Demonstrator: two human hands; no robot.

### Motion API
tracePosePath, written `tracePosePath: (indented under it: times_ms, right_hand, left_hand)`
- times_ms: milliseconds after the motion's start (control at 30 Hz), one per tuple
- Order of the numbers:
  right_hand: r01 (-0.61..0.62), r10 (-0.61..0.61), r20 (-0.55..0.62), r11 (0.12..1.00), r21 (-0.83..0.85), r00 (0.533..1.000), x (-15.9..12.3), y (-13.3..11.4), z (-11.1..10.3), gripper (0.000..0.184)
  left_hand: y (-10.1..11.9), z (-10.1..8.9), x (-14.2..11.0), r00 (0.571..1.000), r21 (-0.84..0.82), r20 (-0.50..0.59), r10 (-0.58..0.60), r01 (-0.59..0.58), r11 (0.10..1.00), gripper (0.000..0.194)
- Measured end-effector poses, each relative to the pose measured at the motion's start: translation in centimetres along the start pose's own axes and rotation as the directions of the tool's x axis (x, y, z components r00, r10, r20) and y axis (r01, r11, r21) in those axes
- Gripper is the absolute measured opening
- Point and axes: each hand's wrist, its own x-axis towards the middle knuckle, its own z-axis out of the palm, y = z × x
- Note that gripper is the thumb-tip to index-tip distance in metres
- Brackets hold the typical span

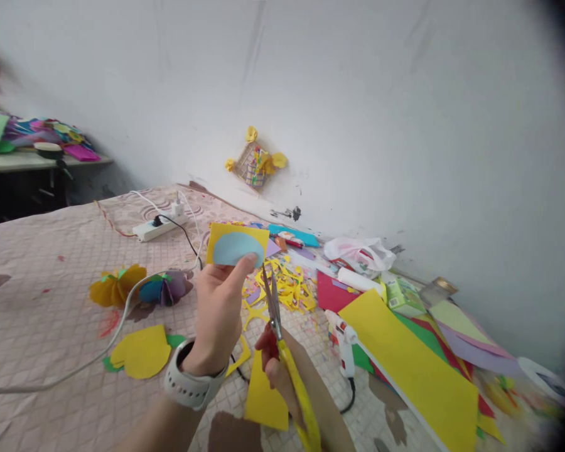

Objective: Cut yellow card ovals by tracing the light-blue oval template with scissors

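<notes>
Well, held up off the surface, short of its far edge by the wall, a yellow sheet (pixel 241 230) bearing a light-blue oval (pixel 230 247) is pinched between the left hand's (pixel 218 304) thumb and bent fingers, while the right hand (pixel 285 373) is curled around the yellow-handled scissors (pixel 275 317), whose narrowly parted tips sit just beside the sheet's lower right corner. Towards the left edge the tablecloth (pixel 42 326) gives broad room past the orange flower (pixel 120 285), whereas the right side is crowded by a glue gun (pixel 344 345) and layered coloured sheets (pixel 414 364). Print on the green-and-white box (pixel 403 297) near the far edge is too small to read.
</notes>
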Motion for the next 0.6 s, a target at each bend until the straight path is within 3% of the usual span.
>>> tracePosePath:
  times_ms: [200,367,600]
  right_hand:
    - [-0.027,0.024,0.046,0.998,0.063,0.999,-0.1,-1.9,-0.2,0.052]
    - [-0.048,0.048,0.001,0.998,0.045,0.999,-0.3,-2.8,-0.3,0.047]
    - [-0.018,0.024,-0.084,0.997,0.076,0.996,-0.5,-2.7,-0.8,0.043]
  left_hand:
    - [0.1,0.2,-0.2,1.000,-0.012,0.013,0.008,-0.008,1.000,0.016]
    - [-0.1,0.6,-0.9,0.995,-0.004,0.098,-0.007,0.007,1.000,0.009]
    - [-1.1,0.9,-2.7,0.974,0.104,0.191,-0.123,0.104,0.989,0.003]
